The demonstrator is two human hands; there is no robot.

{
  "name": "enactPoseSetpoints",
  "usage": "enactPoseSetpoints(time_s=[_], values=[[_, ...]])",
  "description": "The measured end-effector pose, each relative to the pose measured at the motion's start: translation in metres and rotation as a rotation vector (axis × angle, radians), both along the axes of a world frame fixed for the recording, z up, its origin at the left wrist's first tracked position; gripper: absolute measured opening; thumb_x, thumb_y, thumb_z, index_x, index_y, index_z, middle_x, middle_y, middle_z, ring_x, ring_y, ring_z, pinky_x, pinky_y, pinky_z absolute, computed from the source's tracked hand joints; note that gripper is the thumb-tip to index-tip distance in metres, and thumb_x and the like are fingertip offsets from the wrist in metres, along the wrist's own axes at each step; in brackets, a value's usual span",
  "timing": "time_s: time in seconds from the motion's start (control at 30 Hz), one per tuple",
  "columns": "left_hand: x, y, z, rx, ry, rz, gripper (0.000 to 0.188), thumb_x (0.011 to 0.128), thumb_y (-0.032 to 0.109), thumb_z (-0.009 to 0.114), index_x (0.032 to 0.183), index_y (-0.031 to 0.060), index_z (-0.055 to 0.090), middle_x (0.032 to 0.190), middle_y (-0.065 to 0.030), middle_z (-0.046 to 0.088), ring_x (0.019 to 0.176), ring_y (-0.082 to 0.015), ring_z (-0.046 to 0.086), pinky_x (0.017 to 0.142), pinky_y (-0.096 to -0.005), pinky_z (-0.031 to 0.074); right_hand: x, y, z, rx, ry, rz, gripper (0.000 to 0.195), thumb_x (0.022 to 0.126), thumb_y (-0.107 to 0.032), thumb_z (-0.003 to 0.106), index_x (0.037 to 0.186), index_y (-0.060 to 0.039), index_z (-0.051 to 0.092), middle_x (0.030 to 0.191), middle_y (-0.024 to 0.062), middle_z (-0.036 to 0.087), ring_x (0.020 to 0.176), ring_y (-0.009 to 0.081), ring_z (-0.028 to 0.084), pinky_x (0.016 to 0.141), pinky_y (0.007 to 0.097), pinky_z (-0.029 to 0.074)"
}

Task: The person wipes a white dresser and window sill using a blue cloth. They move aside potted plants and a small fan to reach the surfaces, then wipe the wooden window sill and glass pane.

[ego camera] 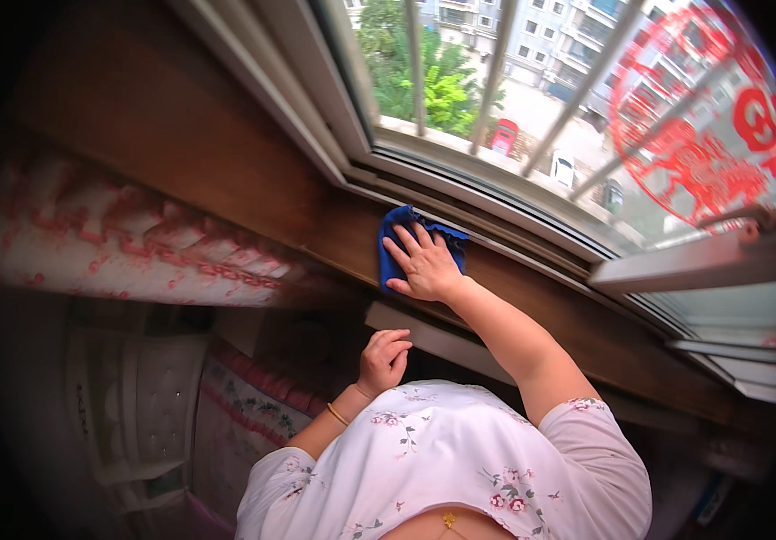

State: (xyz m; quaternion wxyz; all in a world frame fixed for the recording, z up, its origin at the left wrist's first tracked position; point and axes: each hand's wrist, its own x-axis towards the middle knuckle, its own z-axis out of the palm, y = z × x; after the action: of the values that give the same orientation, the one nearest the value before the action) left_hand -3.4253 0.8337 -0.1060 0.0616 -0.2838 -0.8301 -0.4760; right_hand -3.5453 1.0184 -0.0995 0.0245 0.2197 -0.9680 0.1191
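Note:
My right hand holds a blue cloth flat against the brown wooden windowsill. Its fingers are spread on top of the cloth, pressing it down close to the window track. A ruffled edge of the cloth shows beyond the fingertips. Lower down, in front of my body, my left hand hovers with loosely bent fingers and a gap at the thumb. Nothing shows in it, and it is apart from the sill. A gold-coloured bangle circles the left wrist.
The window frame runs along the sill, with metal bars outside. At right, an open window sash juts inward; red decorations mark the glass. A red-and-white patterned curtain hangs left. Below it stands a tufted headboard.

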Motion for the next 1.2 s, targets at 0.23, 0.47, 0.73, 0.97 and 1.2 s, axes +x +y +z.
enactPoseSetpoints(time_s=[0.23, 0.47, 0.73, 0.97, 1.2], values=[[0.003, -0.074, -0.008, -0.054, -0.055, 0.195, 0.013, 0.075, -0.002, 0.062, 0.087, 0.0024, 0.066, 0.101, -0.0130, 0.066, 0.090, -0.0312, 0.062, 0.078, -0.0373, 0.052, -0.089, -0.100, -0.008, -0.115, 0.063, -0.004, 0.067, 0.077, -0.054, 0.062, 0.128, -0.0131, 0.051, 0.136, 0.0169, 0.042, 0.125, 0.0361, 0.038, 0.098, 0.0511, 0.037], [0.017, -0.121, -0.025, -0.098, -0.115, 0.316, 0.014, 0.079, -0.002, 0.060, 0.091, 0.0021, 0.066, 0.103, -0.0128, 0.066, 0.092, -0.0309, 0.062, 0.081, -0.0372, 0.051, -0.090, -0.135, -0.007, -0.241, 0.099, -0.055, 0.038, 0.069, -0.036, 0.069, 0.099, -0.0136, 0.061, 0.112, 0.0114, 0.052, 0.110, 0.0305, 0.046, 0.085, 0.0428, 0.040], [0.001, -0.074, -0.008, -0.092, -0.083, 0.075, 0.013, 0.076, -0.003, 0.060, 0.087, 0.0025, 0.066, 0.098, -0.0148, 0.066, 0.087, -0.0326, 0.062, 0.077, -0.0382, 0.051, -0.024, -0.115, -0.012, -0.245, 0.164, 0.187, 0.028, 0.079, -0.022, 0.060, 0.107, -0.0231, 0.066, 0.126, 0.0047, 0.051, 0.122, 0.0282, 0.044, 0.097, 0.0464, 0.037], [-0.022, -0.006, 0.002, -0.032, 0.000, -0.100, 0.013, 0.076, -0.006, 0.061, 0.086, 0.0020, 0.064, 0.096, -0.0138, 0.066, 0.085, -0.0316, 0.063, 0.075, -0.0367, 0.052, 0.130, 0.035, -0.004, -0.057, 0.248, -0.180, 0.038, 0.079, -0.020, 0.059, 0.117, -0.0237, 0.058, 0.135, 0.0035, 0.050, 0.121, 0.0261, 0.049, 0.096, 0.0465, 0.038], [-0.002, 0.070, 0.006, 0.009, -0.009, -0.228, 0.012, 0.076, -0.006, 0.062, 0.085, 0.0019, 0.065, 0.098, -0.0116, 0.067, 0.085, -0.0295, 0.063, 0.073, -0.0352, 0.052, 0.343, 0.240, -0.014, 0.226, 0.323, -0.618, 0.051, 0.071, -0.013, 0.069, 0.119, -0.0269, 0.058, 0.133, 0.0021, 0.052, 0.121, 0.0256, 0.050, 0.098, 0.0457, 0.037]])
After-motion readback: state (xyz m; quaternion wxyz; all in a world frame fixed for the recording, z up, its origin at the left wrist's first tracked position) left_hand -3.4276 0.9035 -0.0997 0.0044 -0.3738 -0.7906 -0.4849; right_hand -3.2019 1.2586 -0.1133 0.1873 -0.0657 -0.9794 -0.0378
